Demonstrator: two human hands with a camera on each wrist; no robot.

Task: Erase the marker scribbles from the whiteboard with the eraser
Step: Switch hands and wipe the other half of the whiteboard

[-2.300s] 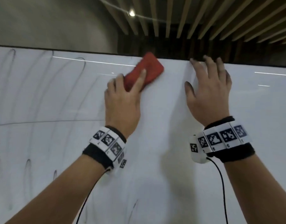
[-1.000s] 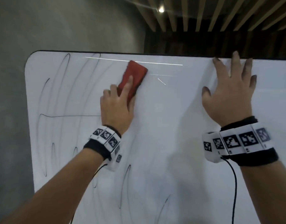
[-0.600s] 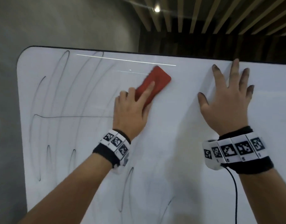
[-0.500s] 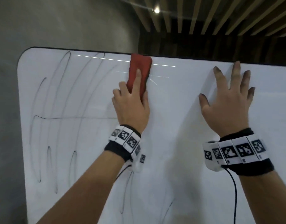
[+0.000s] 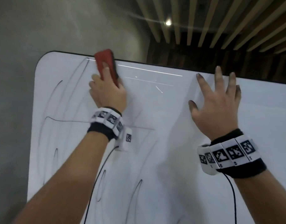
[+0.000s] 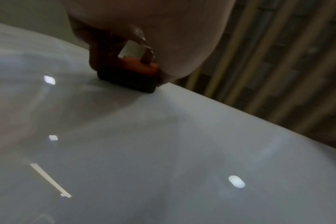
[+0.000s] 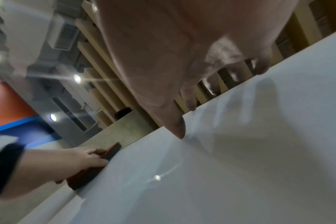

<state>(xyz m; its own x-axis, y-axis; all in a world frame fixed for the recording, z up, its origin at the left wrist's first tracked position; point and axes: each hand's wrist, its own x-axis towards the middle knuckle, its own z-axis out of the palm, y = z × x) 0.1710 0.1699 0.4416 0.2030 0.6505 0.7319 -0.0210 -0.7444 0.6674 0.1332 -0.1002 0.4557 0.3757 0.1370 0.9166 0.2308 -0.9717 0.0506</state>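
Note:
A red eraser (image 5: 105,62) lies flat against the whiteboard (image 5: 155,151), its far end over the board's top edge near the upper left corner. My left hand (image 5: 108,92) grips it, one finger stretched along its back and the thumb at its side. In the left wrist view the eraser (image 6: 132,74) sits under my fingers. Black marker scribbles (image 5: 66,121) cover the board's left and lower parts. My right hand (image 5: 220,107) rests open on the board further right, its fingers spread and smudged dark. The right wrist view shows its fingertips (image 7: 179,130) touching the whiteboard (image 7: 240,166).
A grey wall (image 5: 42,29) stands behind the board on the left. Wooden ceiling slats (image 5: 212,29) and a dark gap show above its top edge. Cables run down from both wristbands (image 5: 110,120) across the board.
My left hand has slid the eraser left along the top edge, towards the upper left corner. The right hand has stayed flat on the board.

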